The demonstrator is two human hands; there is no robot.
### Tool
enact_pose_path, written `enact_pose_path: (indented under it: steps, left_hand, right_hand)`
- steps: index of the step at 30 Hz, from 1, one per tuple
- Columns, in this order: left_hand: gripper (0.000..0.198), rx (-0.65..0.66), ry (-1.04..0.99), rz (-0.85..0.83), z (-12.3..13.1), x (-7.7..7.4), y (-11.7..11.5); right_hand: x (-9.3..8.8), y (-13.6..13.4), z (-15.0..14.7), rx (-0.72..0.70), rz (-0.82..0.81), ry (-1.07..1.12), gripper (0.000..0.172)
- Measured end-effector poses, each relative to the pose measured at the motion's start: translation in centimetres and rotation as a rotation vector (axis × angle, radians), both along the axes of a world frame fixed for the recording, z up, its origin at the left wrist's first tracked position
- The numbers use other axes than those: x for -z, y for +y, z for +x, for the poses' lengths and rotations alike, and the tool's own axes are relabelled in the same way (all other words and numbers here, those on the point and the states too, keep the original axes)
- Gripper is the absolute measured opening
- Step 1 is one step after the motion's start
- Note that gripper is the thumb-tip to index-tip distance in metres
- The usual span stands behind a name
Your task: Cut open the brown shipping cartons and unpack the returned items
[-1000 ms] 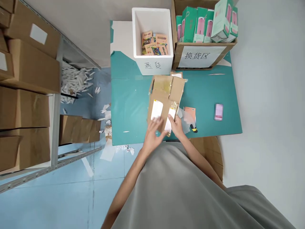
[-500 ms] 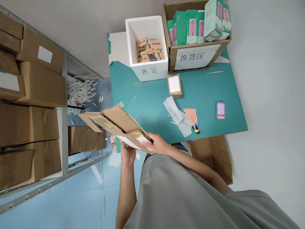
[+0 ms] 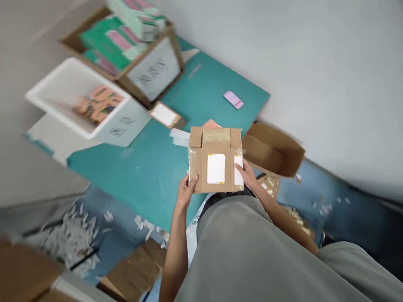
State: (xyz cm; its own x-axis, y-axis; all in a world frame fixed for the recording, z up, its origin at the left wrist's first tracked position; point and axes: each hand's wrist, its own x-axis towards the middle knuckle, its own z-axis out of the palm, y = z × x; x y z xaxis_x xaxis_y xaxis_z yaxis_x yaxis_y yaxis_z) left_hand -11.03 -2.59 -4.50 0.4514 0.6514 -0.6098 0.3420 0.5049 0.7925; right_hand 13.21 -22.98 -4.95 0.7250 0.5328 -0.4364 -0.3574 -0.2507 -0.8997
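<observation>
A flattened cardboard box (image 3: pixel 197 167) with white labels and clear tape is held in front of my body, over the near edge of the green table. My left hand (image 3: pixel 186 189) grips its lower left edge, thumb on the front face. At the right edge, my right hand (image 3: pixel 246 173) pinches it beside a white label. Just beyond the flattened box, white paper strips (image 3: pixel 180 137) and the tip of an orange card (image 3: pixel 211 123) show; the rest of them is hidden behind the cardboard.
On the green table (image 3: pixel 132 180) stand a white foam box (image 3: pixel 116 130) with small orange packs, a carton (image 3: pixel 154 69) of green boxes, a small labelled box (image 3: pixel 166 115) and a phone (image 3: pixel 233 100). An open carton (image 3: pixel 273 149) sits by the table's right side. Paper scraps (image 3: pixel 71 235) litter the floor.
My view has swung to the right. The flattened cardboard box has moved right and turned, so its labelled face now points up toward me; both hands still hold it.
</observation>
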Motion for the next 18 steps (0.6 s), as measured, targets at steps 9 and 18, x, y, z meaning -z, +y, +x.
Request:
enact_pose_path:
  steps: [9,18]
  left_hand:
    - [0.076,0.725,0.046,-0.004,12.3,2.8,-7.5]
    - [0.03,1.407,0.223,-0.071,18.2,3.2,-21.6]
  right_hand:
    - [0.9,-18.3,-7.9,0.768,-0.131,0.185,0.05]
    - [3.8,-31.5,-14.5,1.155,-0.345,0.282,0.042]
